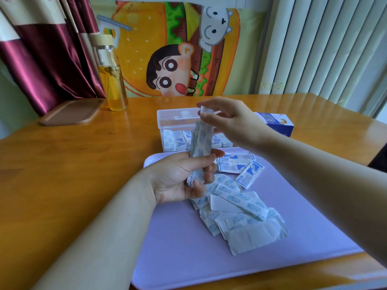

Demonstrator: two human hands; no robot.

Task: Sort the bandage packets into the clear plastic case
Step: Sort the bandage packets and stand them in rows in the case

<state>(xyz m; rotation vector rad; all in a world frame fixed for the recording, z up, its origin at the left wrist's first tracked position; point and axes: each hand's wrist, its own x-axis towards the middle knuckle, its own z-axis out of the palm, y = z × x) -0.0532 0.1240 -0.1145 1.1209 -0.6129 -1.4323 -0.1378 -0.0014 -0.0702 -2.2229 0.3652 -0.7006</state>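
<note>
L hand (182,178) grips upright stack (200,141); R hand (232,122) pinches its top; slack grip & we spill it short of case (165,120).

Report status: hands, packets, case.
Left hand grips upright packet bundle; right hand pinches its top. Clear plastic case behind, partly filled. Loose packets lie on purple mat. Nothing seen blocking case.
</note>
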